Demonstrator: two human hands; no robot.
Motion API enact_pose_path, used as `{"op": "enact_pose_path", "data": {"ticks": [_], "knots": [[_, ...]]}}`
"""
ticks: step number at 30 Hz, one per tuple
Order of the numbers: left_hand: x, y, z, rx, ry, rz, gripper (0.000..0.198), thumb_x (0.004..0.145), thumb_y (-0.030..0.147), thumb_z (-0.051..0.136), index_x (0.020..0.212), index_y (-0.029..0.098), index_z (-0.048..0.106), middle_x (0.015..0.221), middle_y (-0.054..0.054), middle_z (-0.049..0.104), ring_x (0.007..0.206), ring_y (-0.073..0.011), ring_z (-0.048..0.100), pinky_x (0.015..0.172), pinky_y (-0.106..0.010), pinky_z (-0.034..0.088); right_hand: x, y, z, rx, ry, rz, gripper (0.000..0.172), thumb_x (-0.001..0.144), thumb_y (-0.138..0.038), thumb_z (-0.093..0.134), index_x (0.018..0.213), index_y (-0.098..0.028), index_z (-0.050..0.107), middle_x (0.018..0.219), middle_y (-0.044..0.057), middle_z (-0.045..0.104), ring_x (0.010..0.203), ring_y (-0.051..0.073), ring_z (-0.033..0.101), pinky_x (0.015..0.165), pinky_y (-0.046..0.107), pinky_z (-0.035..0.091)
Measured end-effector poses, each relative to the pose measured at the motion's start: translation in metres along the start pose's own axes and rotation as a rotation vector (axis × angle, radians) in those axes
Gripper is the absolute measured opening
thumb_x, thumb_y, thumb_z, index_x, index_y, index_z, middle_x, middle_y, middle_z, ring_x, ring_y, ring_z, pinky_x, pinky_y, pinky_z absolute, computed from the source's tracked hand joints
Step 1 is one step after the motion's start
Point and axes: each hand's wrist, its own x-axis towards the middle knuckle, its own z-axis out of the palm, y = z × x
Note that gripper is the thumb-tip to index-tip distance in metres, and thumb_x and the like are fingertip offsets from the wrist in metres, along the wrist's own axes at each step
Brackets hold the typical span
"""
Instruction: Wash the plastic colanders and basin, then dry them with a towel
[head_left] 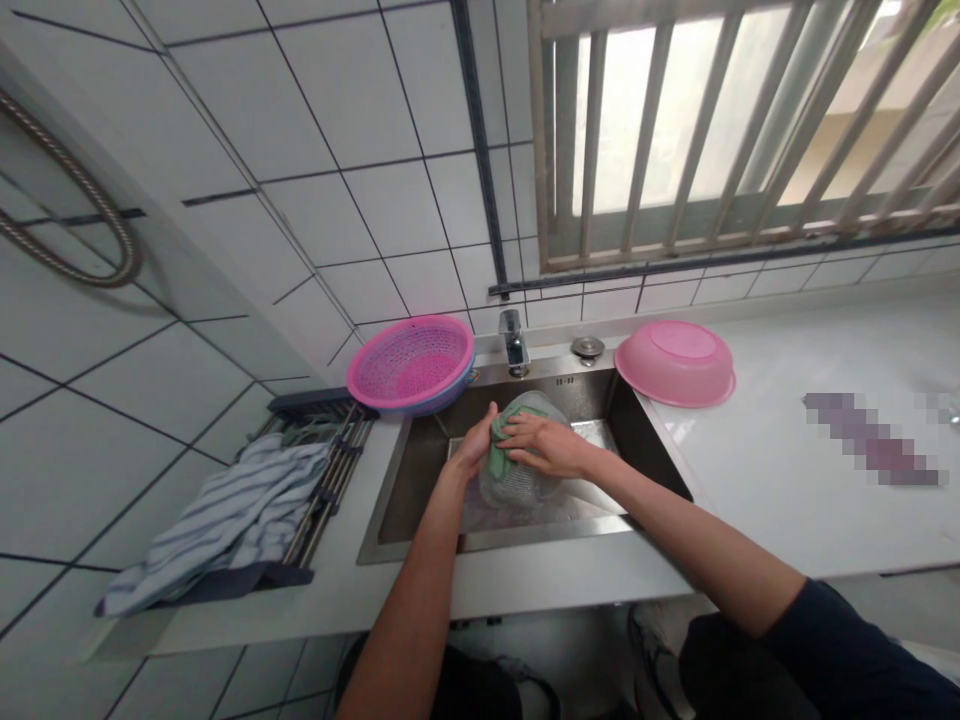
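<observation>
Both my hands meet over the steel sink [420, 480]. My left hand [477, 447] grips the edge of a clear glass bowl [517, 485] held tilted in the basin. My right hand [546, 443] presses a green cloth [498, 452] against the bowl, fingers curled over the cloth. The cloth is bunched between the two hands and partly hidden by them.
A pink colander [410, 362] sits in a blue basin at the sink's back left corner. A tap [513, 342] stands behind the sink. An upturned pink basin [673, 361] lies on the white counter [787, 470] to the right. A striped towel [225, 515] covers a drying rack on the left.
</observation>
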Motion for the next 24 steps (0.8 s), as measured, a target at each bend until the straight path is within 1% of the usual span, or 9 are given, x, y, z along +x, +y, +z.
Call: {"op": "enact_pose_path", "data": {"ticks": [4,6,7,10,13,16,19,22,24], "knots": [[-0.001,0.003,0.002,0.025,-0.110,-0.008,0.064,0.104,0.068,0.052,0.114,0.012,0.081,0.090,-0.014,0.083,0.071,-0.0243,0.076,0.066,-0.034,0.062,-0.017,0.034,-0.018,0.008,0.159,0.242,0.041,0.112,-0.038,0.050,0.141,-0.022,0.073,0.149,0.012,0.069,0.145,0.028,0.059,0.124,0.050,0.046],[-0.002,0.004,0.002,0.048,-0.141,0.017,0.062,0.105,0.065,0.052,0.112,0.010,0.081,0.089,-0.015,0.083,0.064,-0.0223,0.073,0.063,-0.032,0.060,-0.023,0.043,-0.022,-0.001,0.192,0.325,0.043,0.112,-0.039,0.049,0.143,-0.021,0.072,0.146,0.013,0.070,0.142,0.030,0.062,0.122,0.052,0.049],[-0.002,0.005,0.002,0.054,-0.129,0.030,0.060,0.105,0.063,0.053,0.112,0.009,0.081,0.088,-0.015,0.082,0.061,-0.0213,0.072,0.062,-0.031,0.059,-0.024,0.044,-0.022,-0.003,0.191,0.334,0.044,0.112,-0.040,0.048,0.144,-0.021,0.071,0.145,0.013,0.071,0.142,0.031,0.063,0.122,0.052,0.049],[0.000,0.006,-0.001,0.009,-0.012,0.050,0.050,0.105,0.055,0.060,0.110,0.010,0.081,0.087,-0.013,0.082,0.059,-0.0196,0.071,0.065,-0.031,0.059,-0.021,0.031,-0.017,-0.004,0.162,0.278,0.045,0.111,-0.042,0.051,0.145,-0.020,0.070,0.146,0.014,0.070,0.143,0.031,0.062,0.122,0.051,0.048],[0.004,0.006,-0.004,-0.108,0.134,0.049,0.039,0.107,0.044,0.059,0.103,0.011,0.080,0.086,-0.010,0.082,0.067,-0.0191,0.074,0.073,-0.030,0.060,-0.013,0.013,-0.009,0.011,0.086,0.154,0.041,0.109,-0.043,0.055,0.138,-0.021,0.075,0.145,0.013,0.071,0.147,0.031,0.058,0.124,0.050,0.047],[0.005,0.008,-0.005,-0.181,0.190,0.019,0.033,0.107,0.037,0.057,0.096,0.012,0.077,0.080,-0.008,0.080,0.065,-0.0183,0.073,0.072,-0.030,0.060,-0.009,0.008,-0.004,0.040,0.024,0.079,0.036,0.109,-0.041,0.057,0.131,-0.022,0.079,0.142,0.011,0.074,0.147,0.029,0.058,0.124,0.048,0.046],[0.003,0.011,-0.004,-0.190,0.130,-0.025,0.028,0.105,0.029,0.057,0.097,0.011,0.077,0.082,-0.010,0.080,0.067,-0.0194,0.075,0.075,-0.030,0.061,-0.011,0.020,-0.006,0.042,0.064,0.127,0.037,0.110,-0.039,0.055,0.134,-0.023,0.077,0.143,0.010,0.073,0.146,0.028,0.059,0.126,0.048,0.044],[-0.002,0.016,-0.005,-0.154,-0.023,-0.112,0.032,0.104,0.023,0.049,0.105,0.009,0.078,0.087,-0.013,0.082,0.074,-0.0218,0.078,0.079,-0.031,0.062,-0.016,0.032,-0.010,0.026,0.131,0.228,0.041,0.110,-0.042,0.054,0.139,-0.021,0.074,0.145,0.012,0.071,0.144,0.029,0.061,0.125,0.050,0.046],[-0.004,0.019,-0.008,-0.122,-0.093,-0.161,0.037,0.103,0.022,0.044,0.109,0.008,0.078,0.085,-0.013,0.082,0.074,-0.0233,0.078,0.077,-0.031,0.063,-0.018,0.032,-0.012,0.028,0.109,0.229,0.043,0.110,-0.043,0.054,0.140,-0.019,0.073,0.145,0.014,0.071,0.141,0.030,0.063,0.122,0.049,0.048]]}}
